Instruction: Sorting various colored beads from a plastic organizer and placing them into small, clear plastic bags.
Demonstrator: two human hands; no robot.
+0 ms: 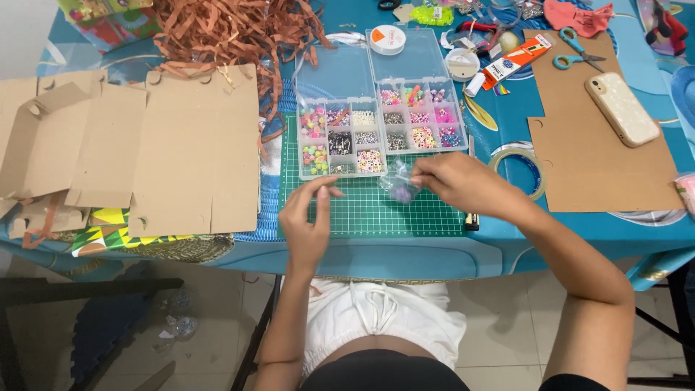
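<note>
Head view looks down on a blue tabletop where a green cutting mat [376,206] lies at the near edge. On the mat's far side stand two clear bead boxes [380,108] side by side, lids open; their small compartments hold coloured, white and black beads, sorted by kind. The right hand [463,185] pinches a small clear bag [399,185] with purple beads over the mat, just in front of the boxes. The left hand [310,217] hovers above the mat's left part, thumb and forefinger pressed narrowly together; what they hold is too small to tell. Flat cardboard [195,145] lies toward the left edge, a phone [622,108] and scissors [575,51] toward the far right corner.
</note>
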